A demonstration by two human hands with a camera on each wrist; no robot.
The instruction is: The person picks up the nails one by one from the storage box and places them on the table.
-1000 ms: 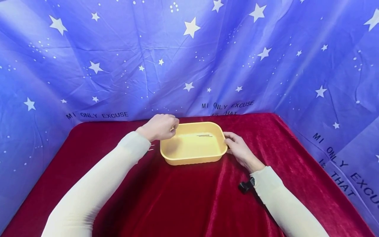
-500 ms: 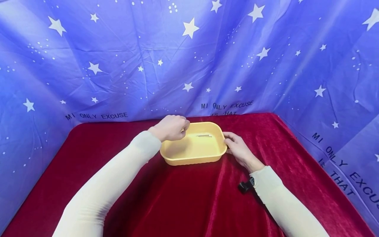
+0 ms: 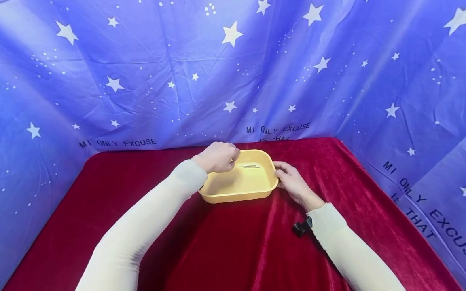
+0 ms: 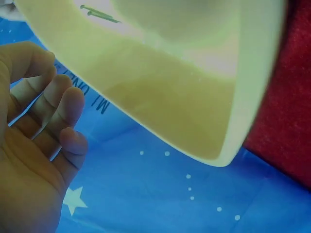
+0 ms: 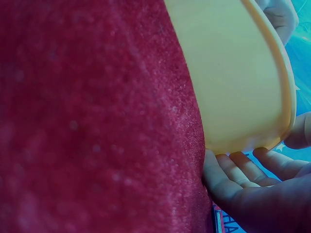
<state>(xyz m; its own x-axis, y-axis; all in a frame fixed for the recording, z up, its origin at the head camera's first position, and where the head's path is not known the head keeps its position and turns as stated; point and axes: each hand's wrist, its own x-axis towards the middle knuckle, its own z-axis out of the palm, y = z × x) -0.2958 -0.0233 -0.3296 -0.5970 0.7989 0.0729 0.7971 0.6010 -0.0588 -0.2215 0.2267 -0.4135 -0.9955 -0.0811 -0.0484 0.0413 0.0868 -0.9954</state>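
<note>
A yellow plastic tray (image 3: 236,198) sits on the red velvet cloth (image 3: 233,246). Two thin metal pins (image 3: 249,166) lie inside it near the back wall; the left wrist view shows the pins (image 4: 99,13) too. My left hand (image 3: 218,157) hovers over the tray's back left corner with its fingers (image 4: 58,104) curled. No frame shows anything between them. My right hand (image 3: 291,180) holds the tray's right rim. In the right wrist view its fingers (image 5: 243,165) lie against the tray (image 5: 233,73) wall and the thumb curls over the rim.
A blue star-printed backdrop (image 3: 233,72) closes in the table at the back and both sides. A black wrist mount (image 3: 300,228) sticks out by my right sleeve. Beside my right hand a thin metal piece (image 5: 216,221) lies on the cloth.
My left hand has moved right, from the tray's left rim to over its back left corner. My forearm now covers the thin pins seen on the cloth. The right hand and tray stayed put.
</note>
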